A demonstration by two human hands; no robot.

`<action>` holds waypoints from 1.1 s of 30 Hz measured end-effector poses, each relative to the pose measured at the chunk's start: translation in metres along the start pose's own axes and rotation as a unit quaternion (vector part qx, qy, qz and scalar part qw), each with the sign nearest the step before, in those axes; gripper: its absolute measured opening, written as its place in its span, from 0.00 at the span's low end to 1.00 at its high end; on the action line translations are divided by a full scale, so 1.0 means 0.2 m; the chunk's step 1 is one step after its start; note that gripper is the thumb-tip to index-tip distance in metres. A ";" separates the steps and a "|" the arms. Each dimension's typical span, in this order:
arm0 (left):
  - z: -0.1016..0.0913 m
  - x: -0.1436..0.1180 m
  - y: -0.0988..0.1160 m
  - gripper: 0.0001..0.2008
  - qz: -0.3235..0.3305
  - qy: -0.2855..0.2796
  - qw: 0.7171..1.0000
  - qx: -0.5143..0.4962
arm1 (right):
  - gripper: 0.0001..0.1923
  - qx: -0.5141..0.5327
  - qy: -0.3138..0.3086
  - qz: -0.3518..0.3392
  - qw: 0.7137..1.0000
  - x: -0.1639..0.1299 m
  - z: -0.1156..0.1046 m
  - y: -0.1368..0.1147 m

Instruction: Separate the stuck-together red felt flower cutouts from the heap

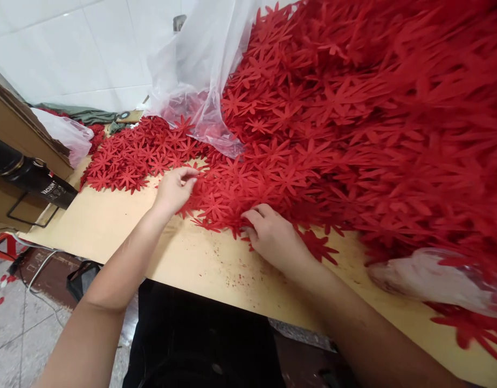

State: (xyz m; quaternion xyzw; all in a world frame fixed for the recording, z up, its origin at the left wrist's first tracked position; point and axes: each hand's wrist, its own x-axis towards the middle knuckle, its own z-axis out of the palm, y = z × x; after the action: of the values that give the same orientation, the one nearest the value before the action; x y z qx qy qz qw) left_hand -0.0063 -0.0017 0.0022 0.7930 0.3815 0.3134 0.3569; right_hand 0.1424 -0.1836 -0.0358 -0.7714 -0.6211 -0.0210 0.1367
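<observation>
Head view, near to far. Nearest the viewer, both bare forearms reach up from the bottom edge across the pale wooden worktop [123,226], whose bare near strip is speckled with red crumbs. The right hand [275,237] lies palm down at the near fringe of the heap of red cut-out flowers [353,134]; its fingers are curled loosely and pressed onto the edge pieces, seemingly to pin or gather them, but whether any single flower is gripped cannot be told, since the fingertips are hidden among the petals. A little farther and to the left, the left hand [174,188] has thumb and fingers drawn close together in a pinch at the margin of the heap, apparently on the tip of one flower, which suits lifting a thin flat piece off a stack. Beyond it a lower, flatter spread of the same flowers [131,153] lies apart from the main mound. A clear plastic bag [200,70] sags open over the heap, flowers spilling from beneath it. A black cylindrical tool [26,175] rests at the far left, and white wall tiles [70,48] close the background
</observation>
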 end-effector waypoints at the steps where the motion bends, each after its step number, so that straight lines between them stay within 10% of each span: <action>1: -0.03 0.01 -0.03 0.11 0.016 0.016 0.998 0.056 | 0.13 0.004 0.005 0.012 1.000 0.02 -0.01 0.02; 9: -0.21 0.05 -0.25 0.23 -0.001 -0.074 0.941 0.331 | 0.14 0.003 0.178 0.114 0.977 0.28 -0.16 0.19; 16: -0.20 0.02 -0.19 0.25 -0.010 -0.061 0.931 0.361 | 0.23 -0.005 0.038 0.117 0.992 0.38 -0.03 0.25; 21: -0.22 0.05 -0.17 0.29 -0.044 0.009 0.955 0.294 | 0.35 0.069 0.142 0.067 0.985 0.32 -0.06 0.30; 27: -0.20 0.06 -0.06 0.29 -0.108 0.066 0.992 -0.014 | 0.33 0.142 0.194 0.013 0.971 0.24 -0.28 0.11; 33: 0.08 -0.22 0.26 0.18 -0.196 -0.127 0.868 -0.439 | 0.32 0.327 0.185 -0.034 0.926 0.34 -0.25 -0.19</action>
State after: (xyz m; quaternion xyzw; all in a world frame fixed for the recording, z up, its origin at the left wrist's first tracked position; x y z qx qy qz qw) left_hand 0.0038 -0.0674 0.0247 0.4965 0.3033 0.2686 0.7677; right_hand 0.1277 -0.1230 0.0324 -0.6447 -0.5828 0.0367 0.4934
